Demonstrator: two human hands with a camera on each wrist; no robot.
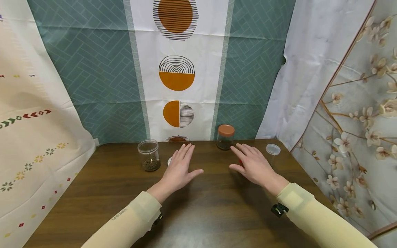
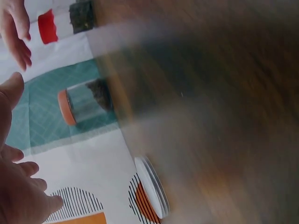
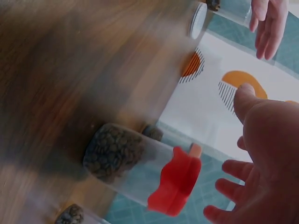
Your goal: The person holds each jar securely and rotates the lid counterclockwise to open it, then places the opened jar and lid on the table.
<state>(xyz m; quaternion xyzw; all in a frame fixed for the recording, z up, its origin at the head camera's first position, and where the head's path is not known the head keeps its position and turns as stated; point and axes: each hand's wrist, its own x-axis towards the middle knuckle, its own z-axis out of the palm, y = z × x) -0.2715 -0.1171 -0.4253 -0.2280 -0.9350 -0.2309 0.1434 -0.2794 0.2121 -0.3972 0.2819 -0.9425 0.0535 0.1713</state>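
Note:
My left hand (image 1: 176,175) hovers over the table with fingers straight and thumb spread, holding nothing. A round white lid (image 1: 169,161) lies partly behind its fingers; the left wrist view shows its ridged edge. Left of it stands a clear jar (image 1: 150,156) without a visible lid, dark granules at the bottom. My right hand (image 1: 255,166) hovers empty too, fingers extended. Mostly hidden behind it in the head view is a clear jar (image 3: 117,154) of dark bean-like pieces with a wavy red lid (image 3: 175,184). Neither hand visibly touches anything.
A jar with an orange-brown lid (image 1: 226,131) and dark contents stands at the table's back edge. At the right is a jar with a translucent lid (image 1: 273,149), partly hidden by my right hand. Patterned cloths (image 1: 260,69) hang behind and beside the brown wooden table (image 1: 214,213).

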